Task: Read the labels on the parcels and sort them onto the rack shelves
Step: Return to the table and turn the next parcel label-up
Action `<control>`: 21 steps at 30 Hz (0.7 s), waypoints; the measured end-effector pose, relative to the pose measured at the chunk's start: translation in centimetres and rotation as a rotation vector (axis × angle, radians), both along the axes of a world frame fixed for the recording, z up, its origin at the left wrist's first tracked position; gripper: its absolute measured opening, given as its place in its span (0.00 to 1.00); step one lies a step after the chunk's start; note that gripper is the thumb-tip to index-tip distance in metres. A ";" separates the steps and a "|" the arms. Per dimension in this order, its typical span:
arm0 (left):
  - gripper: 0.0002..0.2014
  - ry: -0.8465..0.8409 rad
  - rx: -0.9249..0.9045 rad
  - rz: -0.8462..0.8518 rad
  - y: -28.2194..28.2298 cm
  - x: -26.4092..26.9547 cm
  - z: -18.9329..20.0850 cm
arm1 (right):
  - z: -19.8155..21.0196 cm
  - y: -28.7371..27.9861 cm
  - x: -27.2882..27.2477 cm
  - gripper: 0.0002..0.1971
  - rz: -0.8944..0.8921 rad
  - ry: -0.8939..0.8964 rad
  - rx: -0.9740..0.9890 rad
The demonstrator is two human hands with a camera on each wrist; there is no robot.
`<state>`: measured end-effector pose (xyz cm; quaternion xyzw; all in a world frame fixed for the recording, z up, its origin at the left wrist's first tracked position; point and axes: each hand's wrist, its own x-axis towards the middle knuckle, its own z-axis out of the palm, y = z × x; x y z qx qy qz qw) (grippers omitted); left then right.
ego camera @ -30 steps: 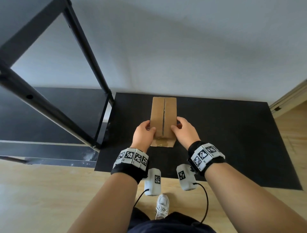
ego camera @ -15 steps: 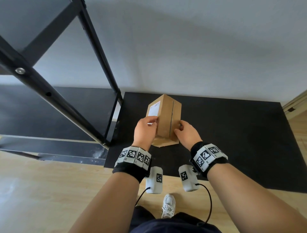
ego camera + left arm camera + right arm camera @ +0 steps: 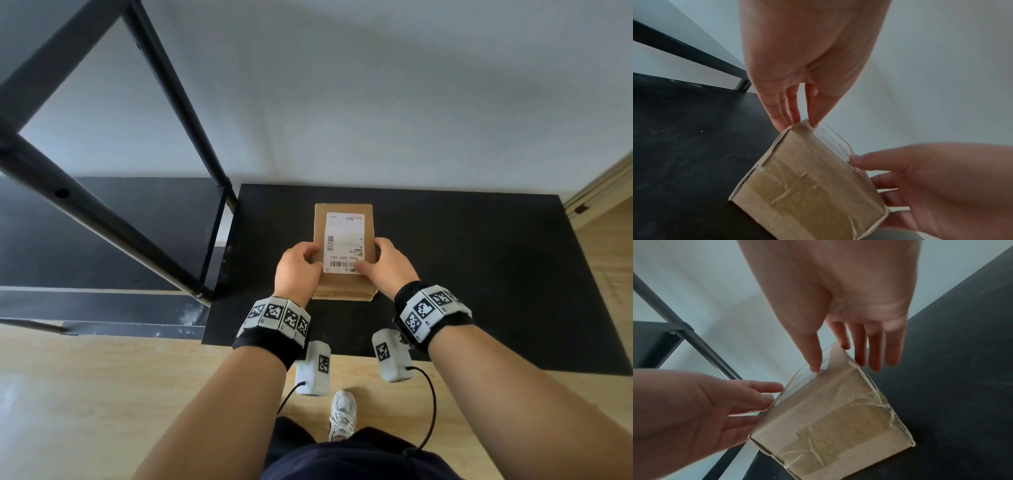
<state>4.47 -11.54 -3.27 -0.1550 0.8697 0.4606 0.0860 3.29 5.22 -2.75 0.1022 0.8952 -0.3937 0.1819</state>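
We hold the cardboard parcel (image 3: 343, 289) over a black mat (image 3: 479, 274), left hand (image 3: 297, 270) and right hand (image 3: 388, 270) pinching its sides; keep thumbs off the label (image 3: 344, 240) to read it.

The white shipping label (image 3: 344, 242) on the top face of the cardboard parcel (image 3: 343, 289) lies upside down to the head view; its large line reads "980X H69 183" as it appears inverted. Barcodes stand beside and below that line. The finer print is too small to read.
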 end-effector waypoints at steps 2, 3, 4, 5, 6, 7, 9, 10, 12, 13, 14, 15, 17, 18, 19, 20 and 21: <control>0.19 0.019 -0.021 0.002 -0.2 -0.2 0.1 | -0.2 -0.1 -0.3 0.30 0.023 -0.006 0.004; 0.19 0.030 -0.035 0.005 -0.4 -0.4 0.1 | -0.2 -0.2 -0.5 0.30 0.042 -0.013 0.005; 0.19 0.045 -0.055 0.009 -0.6 -0.5 0.2 | -0.2 -0.3 -0.9 0.31 0.066 -0.019 0.010; 0.20 0.060 -0.082 0.013 -0.7 -0.7 0.4 | -0.1 -0.4 -1.2 0.31 0.097 -0.028 0.026; 0.20 0.077 -0.115 0.014 -0.8 -0.8 0.5 | 0.0 -0.6 -1.6 0.32 0.130 -0.038 0.050; 0.20 0.094 -0.149 0.013 -0.9 -1.0 0.7 | 0.2 -0.7 -2.0 0.32 0.166 -0.046 0.085; 0.21 0.119 -0.219 0.002 -1.1 -1.3 0.9 | 0.5 -0.9 -2.7 0.31 0.244 -0.047 0.172; 0.21 0.128 -0.252 -0.009 -1.1 -1.4 1.0 | 0.6 -1.1 -3.1 0.30 0.283 -0.039 0.220; 0.20 0.130 -0.297 -0.041 -1.2 -1.8 1.2 | 0.8 -1.3 -3.7 0.30 0.356 -0.019 0.287; 0.21 0.126 -0.310 -0.068 -1.3 -2.1 1.2 | 0.8 -1.5 -4.0 0.30 0.388 -0.010 0.302; 0.22 0.121 -0.320 -0.099 -1.3 -2.3 1.1 | 0.8 -1.5 -4.2 0.30 0.417 0.000 0.307; 0.23 0.116 -0.326 -0.132 -1.4 -2.6 1.1 | 0.9 -1.6 -4.3 0.31 0.444 0.014 0.306; 0.25 0.084 -0.334 -0.191 -1.4 -3.0 0.9 | 1.0 -1.8 -4.5 0.32 0.496 0.049 0.296; 0.25 0.056 -0.348 -0.227 -1.4 -3.0 0.7 | 1.0 -1.8 -4.6 0.32 0.520 0.068 0.291; 0.25 0.029 -0.373 -0.266 -1.4 -3.0 0.4 | 1.0 -1.8 -4.6 0.31 0.536 0.088 0.287; 0.26 0.009 -0.406 -0.300 -1.5 -3.0 0.2 | 1.0 -1.8 -4.6 0.30 0.541 0.114 0.285; 0.26 0.005 -0.443 -0.318 -1.5 -2.9 0.0 | 1.0 -1.7 -4.6 0.29 0.531 0.143 0.286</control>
